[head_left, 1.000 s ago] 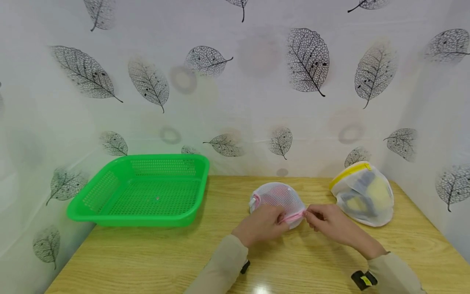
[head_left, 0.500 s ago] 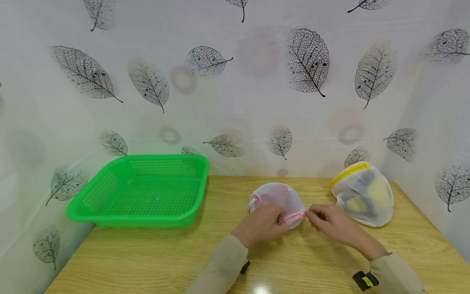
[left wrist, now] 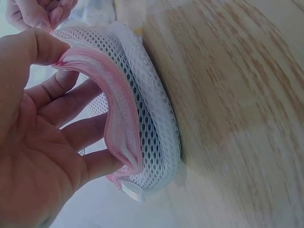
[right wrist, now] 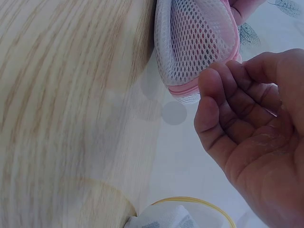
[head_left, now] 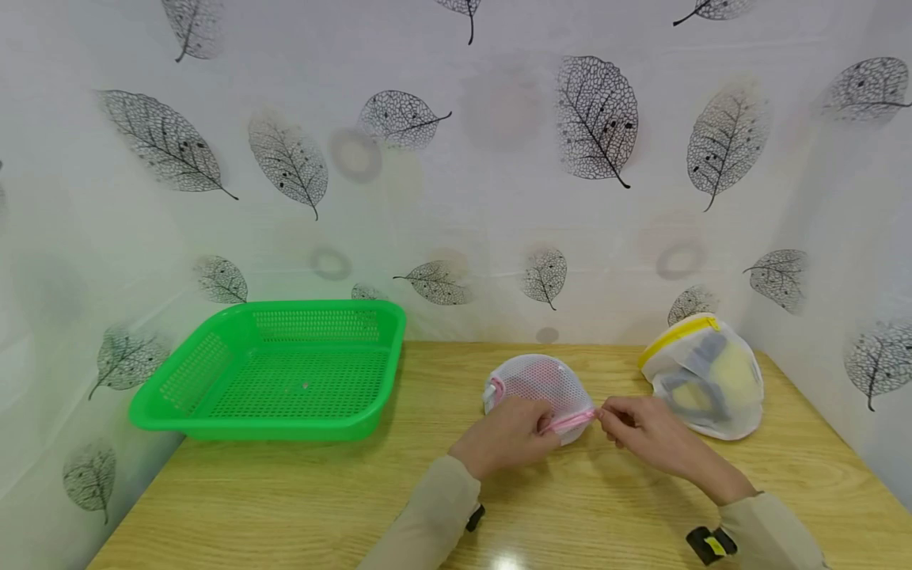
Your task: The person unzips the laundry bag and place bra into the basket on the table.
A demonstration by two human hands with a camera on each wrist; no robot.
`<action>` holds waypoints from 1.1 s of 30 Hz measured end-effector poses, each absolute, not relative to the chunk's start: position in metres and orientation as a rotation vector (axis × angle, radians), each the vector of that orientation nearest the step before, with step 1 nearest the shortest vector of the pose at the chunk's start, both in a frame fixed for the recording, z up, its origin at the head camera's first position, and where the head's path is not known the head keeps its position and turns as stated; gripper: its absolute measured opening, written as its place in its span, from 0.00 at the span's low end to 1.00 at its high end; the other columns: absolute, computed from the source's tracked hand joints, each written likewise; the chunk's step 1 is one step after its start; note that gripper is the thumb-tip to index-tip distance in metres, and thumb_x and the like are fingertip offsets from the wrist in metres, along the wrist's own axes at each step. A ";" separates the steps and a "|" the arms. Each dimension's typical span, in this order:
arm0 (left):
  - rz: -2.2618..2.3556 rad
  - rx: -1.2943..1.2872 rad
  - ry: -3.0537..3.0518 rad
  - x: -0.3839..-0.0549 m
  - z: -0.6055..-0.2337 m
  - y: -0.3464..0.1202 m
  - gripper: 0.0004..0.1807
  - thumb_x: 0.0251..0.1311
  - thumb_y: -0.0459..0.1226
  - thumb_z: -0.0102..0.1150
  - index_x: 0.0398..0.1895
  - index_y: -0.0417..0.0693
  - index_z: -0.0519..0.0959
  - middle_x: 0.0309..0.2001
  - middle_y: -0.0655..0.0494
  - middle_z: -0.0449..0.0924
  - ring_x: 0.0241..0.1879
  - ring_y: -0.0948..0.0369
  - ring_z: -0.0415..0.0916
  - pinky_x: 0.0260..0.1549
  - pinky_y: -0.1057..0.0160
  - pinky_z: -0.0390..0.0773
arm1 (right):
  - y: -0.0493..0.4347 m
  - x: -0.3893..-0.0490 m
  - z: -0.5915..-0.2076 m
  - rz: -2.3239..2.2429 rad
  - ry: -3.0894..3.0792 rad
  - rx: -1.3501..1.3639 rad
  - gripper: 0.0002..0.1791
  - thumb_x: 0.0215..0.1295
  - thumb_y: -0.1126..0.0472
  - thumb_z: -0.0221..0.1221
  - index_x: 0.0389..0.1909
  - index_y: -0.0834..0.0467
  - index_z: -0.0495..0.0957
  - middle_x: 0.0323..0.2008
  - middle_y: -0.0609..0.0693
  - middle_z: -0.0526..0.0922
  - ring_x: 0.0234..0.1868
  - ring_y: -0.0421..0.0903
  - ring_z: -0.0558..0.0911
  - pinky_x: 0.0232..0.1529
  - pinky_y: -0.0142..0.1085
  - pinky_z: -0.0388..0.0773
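A white mesh laundry bag (head_left: 537,380) with a pink zipper band (left wrist: 124,111) rests on the table, something pinkish showing faintly through its mesh. My left hand (head_left: 511,431) pinches the zipper edge between thumb and index finger, its other fingers behind the pink band in the left wrist view. At the band's right end, my right hand (head_left: 644,434) pinches the pink edge with thumb and fingertips. A white tab (left wrist: 133,191) hangs at the far end of the zipper. Part of the bag's near side is hidden behind the left hand.
A green perforated plastic basket (head_left: 264,431) stands at the left of the wooden table (head_left: 299,507). Back right lies another white mesh bag (head_left: 741,396) with a yellow zipper and grey and yellow contents. A leaf-print curtain (head_left: 492,198) hangs behind.
My right hand has shifted slightly right, drawing the pink zipper end a little with it. The left hand keeps its place.
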State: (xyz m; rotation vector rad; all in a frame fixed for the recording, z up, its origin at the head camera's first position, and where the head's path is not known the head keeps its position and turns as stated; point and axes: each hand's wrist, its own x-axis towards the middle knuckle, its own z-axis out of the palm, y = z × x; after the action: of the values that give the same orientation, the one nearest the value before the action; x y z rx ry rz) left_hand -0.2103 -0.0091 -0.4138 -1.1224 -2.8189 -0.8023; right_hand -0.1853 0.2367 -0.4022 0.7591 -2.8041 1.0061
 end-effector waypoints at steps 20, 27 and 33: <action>-0.945 -1.066 -2.871 -0.219 -0.413 -0.015 0.12 0.65 0.39 0.56 0.24 0.53 0.69 0.20 0.66 0.64 0.21 0.72 0.60 0.20 0.74 0.62 | 0.238 -0.189 -0.406 0.985 -2.789 0.699 0.18 0.78 0.58 0.55 0.23 0.50 0.76 0.17 0.37 0.75 0.16 0.30 0.65 0.19 0.28 0.64; -1.087 -1.025 -2.870 -0.223 -0.414 -0.019 0.10 0.64 0.38 0.54 0.24 0.53 0.68 0.20 0.66 0.64 0.21 0.71 0.59 0.22 0.73 0.62 | 0.238 -0.191 -0.408 0.973 -2.787 0.689 0.18 0.78 0.58 0.55 0.22 0.49 0.76 0.17 0.38 0.74 0.16 0.30 0.64 0.19 0.28 0.64; -1.195 -0.969 -2.895 -0.225 -0.413 -0.022 0.11 0.64 0.37 0.51 0.24 0.53 0.66 0.21 0.65 0.62 0.22 0.71 0.59 0.24 0.73 0.61 | 0.238 -0.192 -0.408 0.950 -2.819 0.645 0.18 0.78 0.57 0.55 0.22 0.51 0.76 0.17 0.39 0.74 0.16 0.30 0.65 0.20 0.28 0.64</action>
State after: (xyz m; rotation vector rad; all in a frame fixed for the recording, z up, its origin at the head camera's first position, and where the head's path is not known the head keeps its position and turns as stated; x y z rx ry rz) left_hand -0.2250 -0.0225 -0.4132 -0.9690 -2.8952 -1.1952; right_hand -0.1920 0.2379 -0.4078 0.6450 -2.8187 0.9505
